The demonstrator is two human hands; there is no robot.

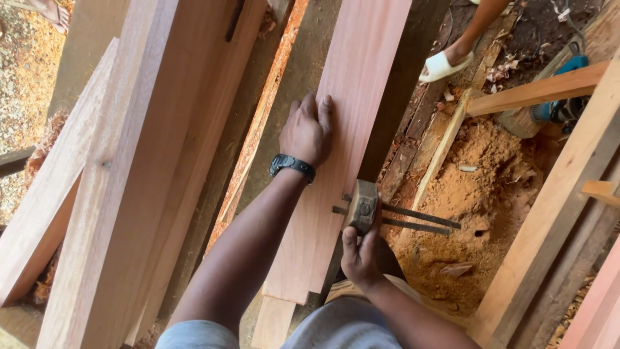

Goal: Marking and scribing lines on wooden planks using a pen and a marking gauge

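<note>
Left hand point(308, 131) lies open, flat on the smooth reddish plank point(349, 129); right hand point(363, 253) grips a wooden marking gauge point(363, 207), sawdust heap point(478, 213) at three o'clock.

L hand point(309, 131) flat on plank point(349, 116); R hand point(363, 253) grips marking gauge point(363, 205).

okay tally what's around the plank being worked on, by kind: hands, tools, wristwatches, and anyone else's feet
Hands: 2, left hand flat on the reddish plank, right hand gripping the marking gauge
Tools: 2, the marking gauge and a blue power tool
Wristwatches: 1, black wristwatch
Other feet: 1, white-sandalled foot
Total: 6
</note>
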